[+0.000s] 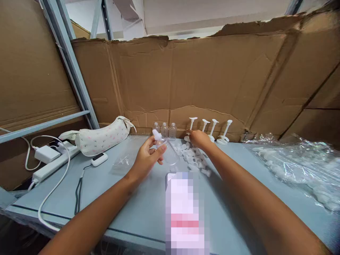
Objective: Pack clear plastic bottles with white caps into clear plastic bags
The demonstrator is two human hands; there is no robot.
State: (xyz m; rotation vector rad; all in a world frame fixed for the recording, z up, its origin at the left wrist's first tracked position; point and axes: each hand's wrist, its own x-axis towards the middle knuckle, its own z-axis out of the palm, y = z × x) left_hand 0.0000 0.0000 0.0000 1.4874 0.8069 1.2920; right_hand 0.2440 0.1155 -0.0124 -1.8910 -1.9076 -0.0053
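Note:
My left hand [150, 153] is closed around a clear plastic bottle [172, 156], tilted with its base to the lower right. A white nozzle-like top [156, 134] shows at the bottle's upper end. At the back, my right hand [199, 139] has its fingers bent down beside a white pump [192, 123]; what they pinch, if anything, is hidden. Several similar pumps stand upright to the right, among them one pump [225, 132] at the row's end. Loose white plastic caps [195, 159] lie heaped between my hands. Three clear bottles [164, 130] stand behind them.
A pixelated phone-like object [184, 212] lies in front. On the left are a floral pouch [102, 136], a small white device [99, 159] and a power strip [54, 163] with cables. Clear plastic bags [300, 166] of white parts lie right. A cardboard wall [170, 74] closes the back.

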